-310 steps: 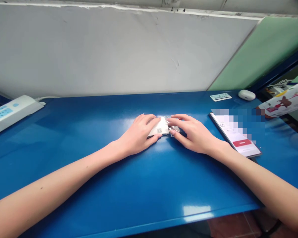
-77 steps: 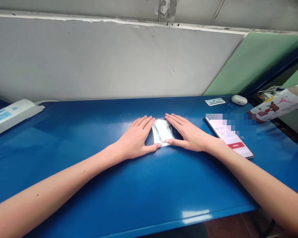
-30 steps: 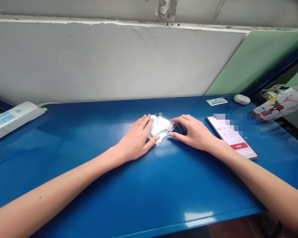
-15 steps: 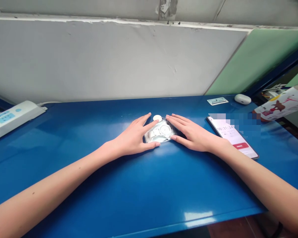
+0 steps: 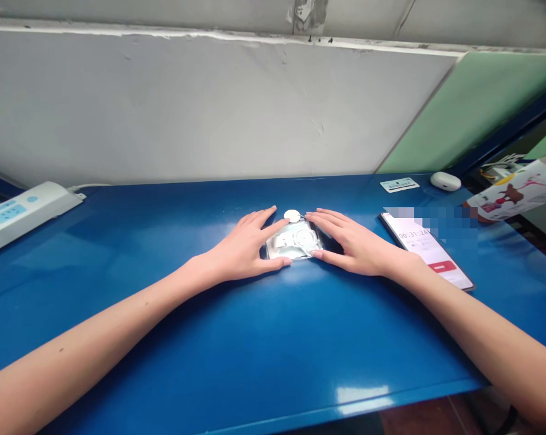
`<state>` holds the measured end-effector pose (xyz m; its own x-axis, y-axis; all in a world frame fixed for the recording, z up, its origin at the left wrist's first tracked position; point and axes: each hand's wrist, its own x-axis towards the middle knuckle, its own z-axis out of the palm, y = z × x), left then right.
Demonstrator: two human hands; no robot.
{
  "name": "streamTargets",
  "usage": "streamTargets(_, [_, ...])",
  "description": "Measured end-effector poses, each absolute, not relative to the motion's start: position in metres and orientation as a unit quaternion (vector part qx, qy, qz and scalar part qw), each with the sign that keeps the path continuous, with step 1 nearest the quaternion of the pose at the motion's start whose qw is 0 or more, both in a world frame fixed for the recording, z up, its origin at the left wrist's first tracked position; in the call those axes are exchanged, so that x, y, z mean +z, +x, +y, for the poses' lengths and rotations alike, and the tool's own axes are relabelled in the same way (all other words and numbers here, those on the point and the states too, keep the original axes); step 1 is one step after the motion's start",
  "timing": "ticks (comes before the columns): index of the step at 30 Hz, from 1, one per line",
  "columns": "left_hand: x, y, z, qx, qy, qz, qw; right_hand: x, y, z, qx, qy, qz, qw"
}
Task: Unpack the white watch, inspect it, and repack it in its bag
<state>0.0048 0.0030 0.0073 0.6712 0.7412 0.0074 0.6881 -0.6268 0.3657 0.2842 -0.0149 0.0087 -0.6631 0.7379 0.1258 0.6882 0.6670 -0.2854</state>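
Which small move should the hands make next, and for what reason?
Perhaps the right hand should pinch the clear plastic packet at its right edge: that edge lies between its spread fingers, while the left hand is spread at the opposite side.

One glossy blue tabletop [image 5: 273,338] bears one clear plastic packet [image 5: 295,243] with silvery-white contents, here the clock's centre. Bare hands number two: one left hand [image 5: 240,249] at nine o'clock, one right hand [image 5: 352,244] at three. At twelve sits one flat round white disc [image 5: 292,215]. Toward nine: one long white power strip [image 5: 34,208] with blue socket areas. At three: one dark-edged rectangular phone [image 5: 418,244]. At two: one pale rectangular card [image 5: 399,185]. Between two and three: one rounded white case [image 5: 445,181] and one white, colour-printed container [image 5: 522,190].
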Motion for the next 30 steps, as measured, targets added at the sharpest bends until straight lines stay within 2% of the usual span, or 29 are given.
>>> streamTargets(13, [-0.0028, 0.0067, 0.0015, 0.111, 0.900, 0.404, 0.116, 0.0121, 0.2917, -0.0104, 0.113, -0.432, -0.886, 0.121])
streamTargets(30, [-0.0010, 0.0078, 0.0002, 0.130, 0.893, 0.412, 0.123, 0.0070, 0.2921, -0.0095, 0.100, -0.441, -0.885, 0.108])
